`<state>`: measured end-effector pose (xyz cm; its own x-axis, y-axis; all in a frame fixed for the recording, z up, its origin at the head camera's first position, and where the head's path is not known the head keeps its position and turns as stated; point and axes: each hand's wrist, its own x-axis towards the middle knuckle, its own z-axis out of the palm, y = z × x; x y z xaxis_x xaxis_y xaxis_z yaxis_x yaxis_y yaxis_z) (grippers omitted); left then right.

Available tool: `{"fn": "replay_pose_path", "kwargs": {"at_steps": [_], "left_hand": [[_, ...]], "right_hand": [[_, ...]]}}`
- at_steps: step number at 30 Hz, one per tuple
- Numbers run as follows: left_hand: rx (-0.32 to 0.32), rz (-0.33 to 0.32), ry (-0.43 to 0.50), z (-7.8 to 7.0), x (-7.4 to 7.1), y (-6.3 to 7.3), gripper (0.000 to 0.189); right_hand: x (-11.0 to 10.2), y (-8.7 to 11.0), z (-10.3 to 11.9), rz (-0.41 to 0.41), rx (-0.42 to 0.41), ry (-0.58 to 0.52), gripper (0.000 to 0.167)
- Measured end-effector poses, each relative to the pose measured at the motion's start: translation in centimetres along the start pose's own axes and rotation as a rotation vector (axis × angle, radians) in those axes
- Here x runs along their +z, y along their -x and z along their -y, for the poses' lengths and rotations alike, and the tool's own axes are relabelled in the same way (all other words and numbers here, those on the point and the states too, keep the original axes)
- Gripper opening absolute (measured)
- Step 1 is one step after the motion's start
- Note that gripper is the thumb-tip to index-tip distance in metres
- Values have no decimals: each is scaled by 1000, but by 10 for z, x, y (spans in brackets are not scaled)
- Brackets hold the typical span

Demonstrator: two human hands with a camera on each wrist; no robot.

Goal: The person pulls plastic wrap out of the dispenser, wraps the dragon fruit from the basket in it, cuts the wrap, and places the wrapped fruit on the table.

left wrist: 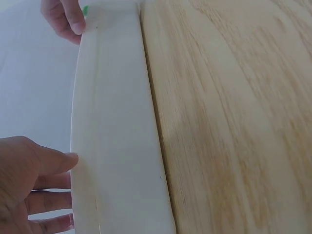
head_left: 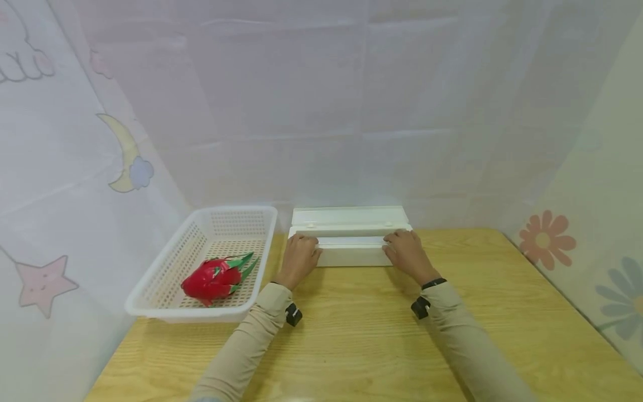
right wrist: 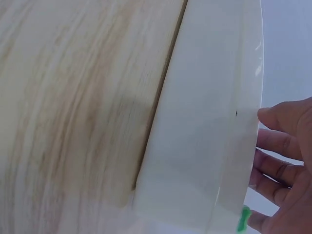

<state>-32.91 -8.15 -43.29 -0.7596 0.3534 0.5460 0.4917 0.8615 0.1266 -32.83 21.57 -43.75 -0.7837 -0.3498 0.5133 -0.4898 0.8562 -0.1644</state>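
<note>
A long white box (head_left: 351,257) like a cling film dispenser lies on the table, its hinged lid (head_left: 350,215) raised at the back. A pale strip (head_left: 350,241) spans its opening between the hands. My left hand (head_left: 300,258) grips the box's front rim near the left end, thumb at the edge and fingers behind it. Near the other end, my right hand (head_left: 409,254) holds the rim the same way. In the right wrist view a small green piece (right wrist: 243,218) shows by its little finger. Whether clear film is pinched there I cannot tell.
Left of the box stands a white perforated plastic basket (head_left: 138,298) holding a red dragon fruit (head_left: 211,282) with green tips. The wooden table (head_left: 346,340) extends in front of the box. A pale cloth wall (head_left: 321,123) rises right behind it.
</note>
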Motion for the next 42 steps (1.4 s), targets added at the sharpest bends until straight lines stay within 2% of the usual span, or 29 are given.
{"fn": "replay_pose_path", "kwargs": {"at_steps": [4, 9, 14, 17, 19, 26, 33, 37, 42], "left_hand": [[6, -41, -5, 0, 0, -3, 14], [21, -72, 12, 3, -1, -1, 9], [1, -82, 88, 4, 2, -3, 5], [-40, -83, 158, 4, 2, -5, 9], [-64, -85, 165, 4, 3, -7, 11], [-61, -62, -4, 2, 9, -9, 7], [11, -135, -114, 1, 16, -4, 10], [37, -154, -157, 1, 15, -5, 10], [32, -128, -172, -1, 14, -8, 13]], "right_hand": [[0, -3, -7, -53, -9, -102, 13], [2, -3, -9, -74, 78, -282, 10], [6, -1, -14, -100, 142, -353, 9], [7, -2, -16, -116, 143, -345, 7], [8, -3, -15, -135, 129, -329, 7], [15, -4, -11, -184, 87, -213, 8], [20, -2, -12, -173, 43, -127, 7], [19, -2, -13, -157, 20, -104, 4], [17, -2, -14, -171, -22, -120, 6]]}}
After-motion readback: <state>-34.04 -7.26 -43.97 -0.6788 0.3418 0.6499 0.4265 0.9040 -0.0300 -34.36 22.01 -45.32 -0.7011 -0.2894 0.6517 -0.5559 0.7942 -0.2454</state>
